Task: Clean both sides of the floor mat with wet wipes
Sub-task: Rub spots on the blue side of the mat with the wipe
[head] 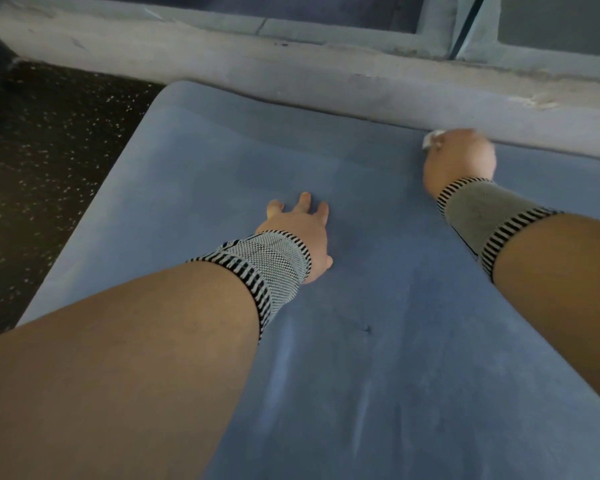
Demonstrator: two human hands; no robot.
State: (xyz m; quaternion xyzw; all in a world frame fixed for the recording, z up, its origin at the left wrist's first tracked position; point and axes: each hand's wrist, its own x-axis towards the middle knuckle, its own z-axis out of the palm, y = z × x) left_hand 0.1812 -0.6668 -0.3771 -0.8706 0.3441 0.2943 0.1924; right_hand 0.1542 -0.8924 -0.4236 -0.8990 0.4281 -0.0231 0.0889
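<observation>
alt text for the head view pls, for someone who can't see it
Two bare arms reach over a blue floor mat: the right hand holds a white wipe at the mat's far edge by a concrete ledge, while the left hand presses flat mid-mat. Both wrists wear striped bands.

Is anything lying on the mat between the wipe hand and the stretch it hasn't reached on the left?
Nothing loose lies there. The right hand holds the wet wipe at the far edge of the floor mat. Only the left hand, pressed flat mid-mat, sits in a leftward path; the far strip beyond it looks bare.
</observation>
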